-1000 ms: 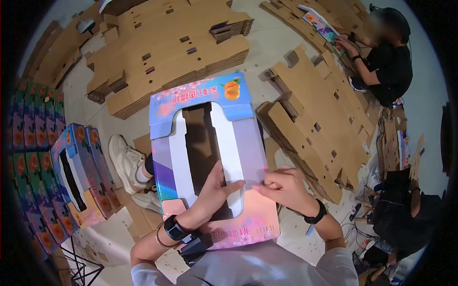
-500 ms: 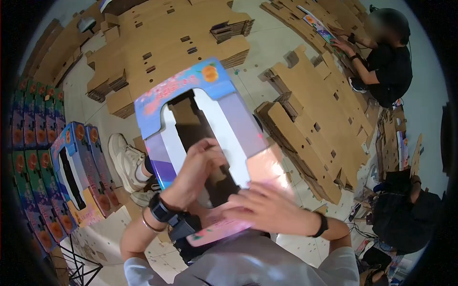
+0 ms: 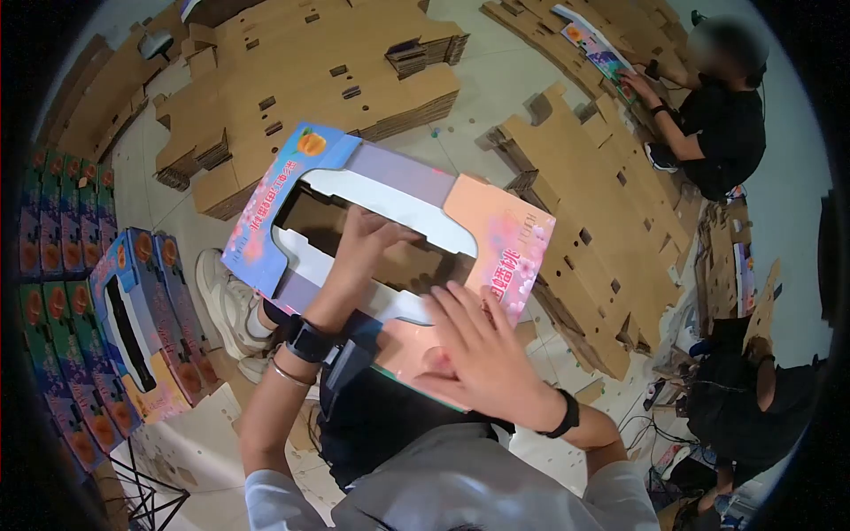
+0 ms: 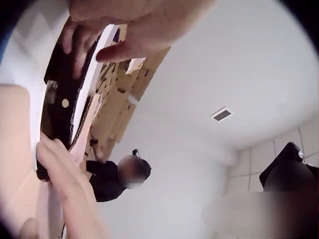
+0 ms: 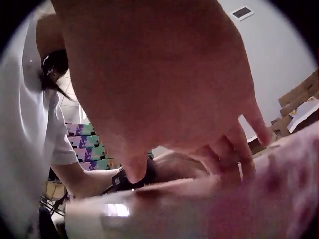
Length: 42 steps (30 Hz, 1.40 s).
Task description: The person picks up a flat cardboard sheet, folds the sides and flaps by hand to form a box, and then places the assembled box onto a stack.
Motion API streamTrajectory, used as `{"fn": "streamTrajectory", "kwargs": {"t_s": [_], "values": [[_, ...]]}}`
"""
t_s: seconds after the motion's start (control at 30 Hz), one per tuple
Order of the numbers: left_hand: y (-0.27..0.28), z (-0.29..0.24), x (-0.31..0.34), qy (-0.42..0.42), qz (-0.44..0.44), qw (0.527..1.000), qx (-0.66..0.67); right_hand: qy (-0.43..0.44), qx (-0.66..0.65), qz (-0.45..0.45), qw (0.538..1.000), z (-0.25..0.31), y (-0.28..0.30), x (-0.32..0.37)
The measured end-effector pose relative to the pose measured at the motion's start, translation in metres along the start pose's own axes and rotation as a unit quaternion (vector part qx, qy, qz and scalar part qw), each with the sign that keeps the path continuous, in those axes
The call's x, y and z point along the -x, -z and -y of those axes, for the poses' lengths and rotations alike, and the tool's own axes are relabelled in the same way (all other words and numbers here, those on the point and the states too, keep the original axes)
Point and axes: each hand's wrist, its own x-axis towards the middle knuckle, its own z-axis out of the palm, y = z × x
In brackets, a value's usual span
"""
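Observation:
A printed cardboard carton (image 3: 398,181) with a long opening in its top lies tilted in front of the person in the head view. It has a blue end with a peach picture, a peach-coloured end, and white inner flaps (image 3: 376,195) along the opening. The left hand (image 3: 361,252) reaches over the near side, its loosely extended fingers in the opening; the left wrist view shows these fingers (image 4: 79,50) against the dark inside. The right hand (image 3: 487,363) lies spread on the peach-coloured end, and the right wrist view shows its fingertips down on the glossy surface.
Stacks of flat brown cardboard (image 3: 310,80) lie ahead, with another stack (image 3: 602,221) to the right. Finished cartons (image 3: 66,354) are piled at the left, near a single carton (image 3: 146,327). A person in black (image 3: 722,115) handles a printed sheet at the upper right.
The carton has turned counterclockwise, its blue end swinging left and its peach-coloured end right. The right hand has moved from the right edge onto the peach-coloured end; the left stays at the opening.

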Motion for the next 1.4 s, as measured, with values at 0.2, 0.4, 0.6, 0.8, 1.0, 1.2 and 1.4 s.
{"fn": "streamTrajectory", "kwargs": {"t_s": [0.2,0.4,0.6,0.8,1.0,1.2,1.4], "values": [[0.021,-0.002,0.013,0.003,0.042,0.978,-0.204,0.035,-0.043,0.056,0.997,0.019,0.005,-0.008],[0.008,-0.008,0.021,0.035,0.028,0.968,-0.247,0.085,0.025,0.063,0.994,0.017,0.007,-0.004],[0.009,-0.008,0.012,0.061,0.016,0.985,-0.159,0.103,0.064,0.095,0.988,0.011,0.013,-0.011],[0.014,0.005,0.012,0.026,0.024,0.992,-0.125,0.102,0.061,0.09,0.989,0.013,0.01,-0.013],[-0.001,0.001,0.024,-0.031,0.125,0.894,-0.429,0.097,0.05,0.088,0.99,0.012,0.011,-0.013],[-0.019,-0.031,0.033,0.08,0.177,0.864,-0.465,0.122,-0.03,0.112,0.986,-0.012,0.014,-0.015],[-0.035,-0.016,0.03,-0.113,0.147,0.865,-0.467,0.195,-0.021,0.064,0.978,-0.057,0.05,-0.021]]}}
